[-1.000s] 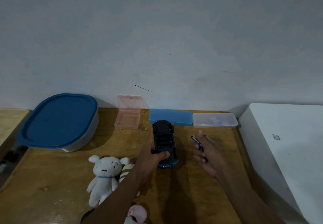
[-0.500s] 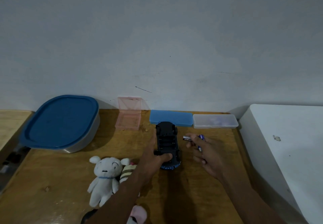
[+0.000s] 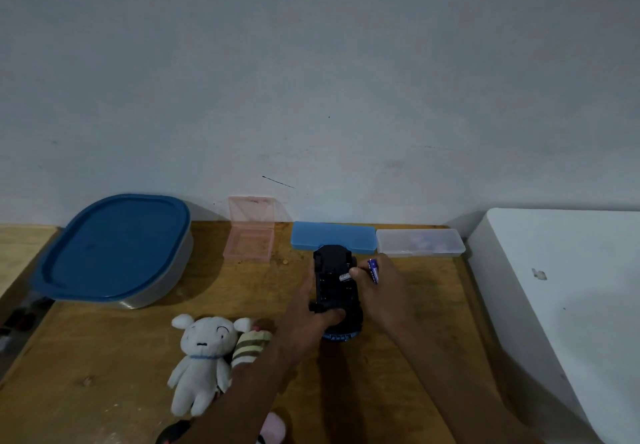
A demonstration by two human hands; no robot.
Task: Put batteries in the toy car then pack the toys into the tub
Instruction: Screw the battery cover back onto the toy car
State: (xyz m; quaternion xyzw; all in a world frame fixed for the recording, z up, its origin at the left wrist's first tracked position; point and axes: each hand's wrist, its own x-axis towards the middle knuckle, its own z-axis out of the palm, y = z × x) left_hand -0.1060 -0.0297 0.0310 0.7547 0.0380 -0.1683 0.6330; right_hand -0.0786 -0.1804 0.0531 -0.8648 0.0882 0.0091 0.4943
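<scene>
The toy car (image 3: 334,288) lies underside-up, probably light, stiff plastic, best held by its sides. Your left hand (image 3: 304,322) grips its near end, thumb curled over the chassis. Just right of that grip, your right hand (image 3: 381,291) pinches a smooth, slippery-looking battery (image 3: 372,270) at the bay. The lidded tub (image 3: 114,253) sits well left.

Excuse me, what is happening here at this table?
A person is fitting batteries into a toy car. The left hand grips the car, which lies upside down on the table. The right hand holds a blue battery, its fingertips at the car's underside. The tub has its lid on; the plush toys lie outside it.
</scene>
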